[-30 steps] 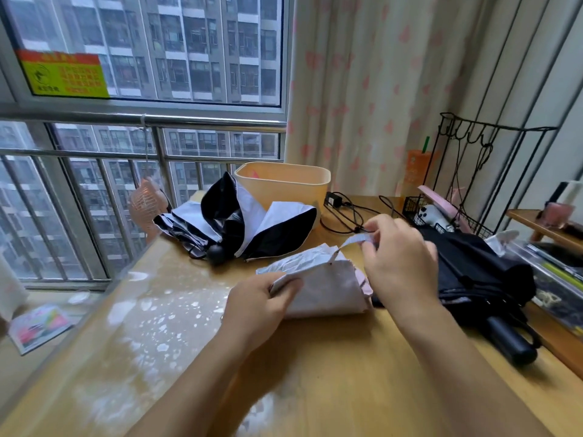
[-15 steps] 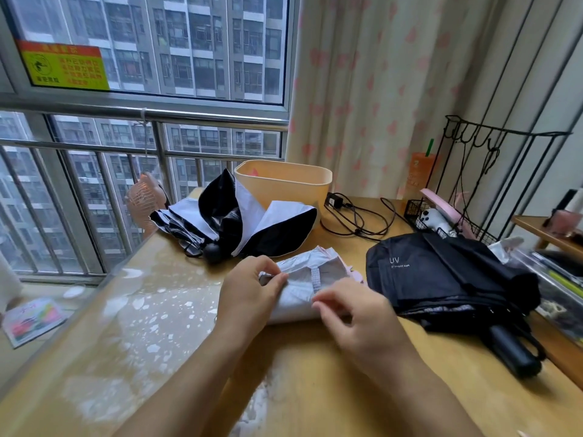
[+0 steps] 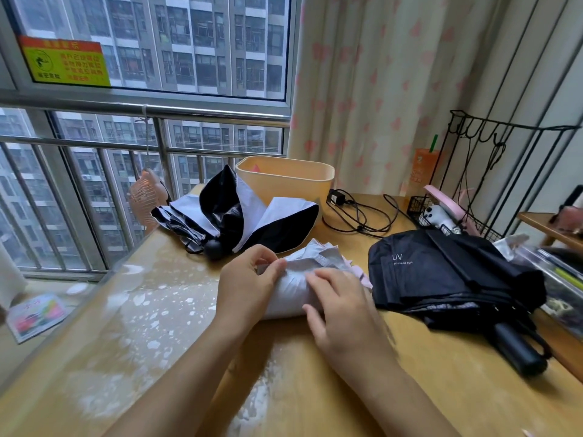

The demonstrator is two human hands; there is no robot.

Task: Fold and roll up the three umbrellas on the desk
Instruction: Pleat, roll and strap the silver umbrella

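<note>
Pale lilac cloth, thin and slippery, is bunched into a soft, lumpy roll: this pale lilac fabric umbrella point(image 3: 293, 288) lies across the middle of the yellow wooden desk point(image 3: 157, 342), right in front of me. My left hand point(image 3: 249, 285) pinches a fold at its left end between thumb and fingertips. My right hand point(image 3: 340, 307) lies over the roll with fingers nearly straight, pressing it down rather than clasping it. I reckon the main risk is the cloth springing loose: if my pinch slips or the pressing hand lifts too soon, the pleats could fan out and the roll go slack. The ragged pink-edged flaps at the far end could also be wound in crooked and leave a bulge. The glossy film on the desk may let the bundle skid. Behind it, a black-lined lavender umbrella point(image 3: 252, 222) sprawls with stiff panels standing up, not yet rolled. To the right a matte black umbrella printed "UV" point(image 3: 448, 272) lies loosely folded, close enough to snag. A smooth peach plastic bin point(image 3: 284, 181) stands beyond, beside a tangled black cable point(image 3: 356, 216).
</note>
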